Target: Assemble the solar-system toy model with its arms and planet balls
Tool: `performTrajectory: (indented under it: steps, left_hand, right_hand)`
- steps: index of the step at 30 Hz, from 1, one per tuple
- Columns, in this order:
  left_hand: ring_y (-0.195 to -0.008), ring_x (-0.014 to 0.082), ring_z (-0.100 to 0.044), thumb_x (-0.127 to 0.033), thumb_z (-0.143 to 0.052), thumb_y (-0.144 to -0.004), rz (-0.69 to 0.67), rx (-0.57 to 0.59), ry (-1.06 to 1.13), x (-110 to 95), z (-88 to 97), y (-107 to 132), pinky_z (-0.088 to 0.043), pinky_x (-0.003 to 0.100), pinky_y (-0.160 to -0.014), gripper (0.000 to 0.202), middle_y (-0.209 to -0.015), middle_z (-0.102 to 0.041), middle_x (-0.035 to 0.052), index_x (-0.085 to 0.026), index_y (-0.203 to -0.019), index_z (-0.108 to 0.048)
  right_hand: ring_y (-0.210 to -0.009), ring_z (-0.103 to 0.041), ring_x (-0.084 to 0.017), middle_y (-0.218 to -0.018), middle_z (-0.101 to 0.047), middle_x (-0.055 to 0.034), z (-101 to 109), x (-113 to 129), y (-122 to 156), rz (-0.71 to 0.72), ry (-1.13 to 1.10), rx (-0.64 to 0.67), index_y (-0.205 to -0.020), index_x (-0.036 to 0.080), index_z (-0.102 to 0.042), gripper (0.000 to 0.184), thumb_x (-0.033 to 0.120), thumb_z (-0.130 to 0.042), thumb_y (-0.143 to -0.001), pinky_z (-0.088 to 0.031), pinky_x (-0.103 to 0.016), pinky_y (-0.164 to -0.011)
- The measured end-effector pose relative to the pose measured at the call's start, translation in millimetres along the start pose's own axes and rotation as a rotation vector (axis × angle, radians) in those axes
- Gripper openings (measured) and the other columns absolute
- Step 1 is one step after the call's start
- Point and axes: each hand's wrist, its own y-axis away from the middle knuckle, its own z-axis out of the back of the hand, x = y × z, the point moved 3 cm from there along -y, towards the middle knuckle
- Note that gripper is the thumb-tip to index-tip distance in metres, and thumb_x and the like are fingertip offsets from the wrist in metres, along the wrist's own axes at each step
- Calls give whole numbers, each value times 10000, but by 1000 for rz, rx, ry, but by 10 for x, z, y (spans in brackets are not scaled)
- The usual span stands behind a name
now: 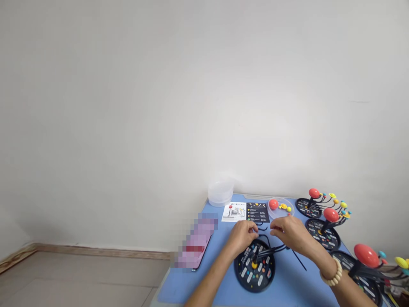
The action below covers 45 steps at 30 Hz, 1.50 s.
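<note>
Bead bracelet (331, 273) on our right wrist sits nearest the camera. We take the round black base (254, 273) on the blue table (179, 290) as the reference point. Our left hand (243, 238) is directly above the base, its fingers (252, 229) curled together beside the black wire arms (271, 251) rising from the base's center. Our right hand (289, 232) is just to the right of the left hand, above the same arms, with its fingers (275, 230) held together. We cannot tell whether either hand is clamped on an arm.

Beyond the base lie a printed sheet (246, 212) and a clear dish (281, 209) holding a red ball (273, 204) and yellow balls (283, 206). Three assembled planet models (322, 230) stand to the right of the base, and a blurred pink object (196, 243) lies to its left
</note>
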Motion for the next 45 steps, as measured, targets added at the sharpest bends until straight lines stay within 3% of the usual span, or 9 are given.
performTrajectory:
  steps: [7,18,33,38,45]
  left_hand:
    - [-603,184,-618,-171,-616,-659,17,43,-37,148,-178,-136,-376,234,-542,163,-607,-696,20,-156,-710,-770]
    - [-754,205,-643,-192,-572,-735,-19,-25,-91,115,-140,-132,-419,254,-681,189,-765,-733,55,-178,-683,-754]
    - [-661,179,-619,-162,-532,-749,-12,-40,-44,179,-164,-155,-388,236,-602,217,-655,-701,30,-154,-650,-725]
    - [-619,172,-608,-232,-646,-717,11,-36,-49,196,-169,-141,-383,226,-550,123,-635,-684,10,-152,-722,-739]
    - [-628,158,-635,-59,-648,-674,37,-27,-133,217,-212,-176,-407,217,-562,128,-648,-685,3,-149,-715,-730]
  right_hand:
    - [-663,-613,-153,-703,-706,-15,-39,-113,192,-14,-155,-94,-819,205,-718,244,267,-493,-887,-324,-241,-591]
    - [-637,-591,-148,-690,-696,-11,-158,-161,218,22,-252,-112,-795,202,-719,231,237,-505,-875,-349,-229,-615]
    - [-671,-606,-152,-724,-715,-18,-184,-170,95,1,-214,-78,-816,207,-727,223,245,-511,-856,-318,-236,-597]
    - [-629,-583,-144,-669,-694,-11,-213,-182,97,-10,-214,-75,-794,207,-726,234,252,-505,-857,-302,-237,-578]
    - [-615,-569,-141,-657,-681,-7,-257,-208,120,-4,-229,-92,-793,208,-721,243,257,-496,-868,-297,-238,-579]
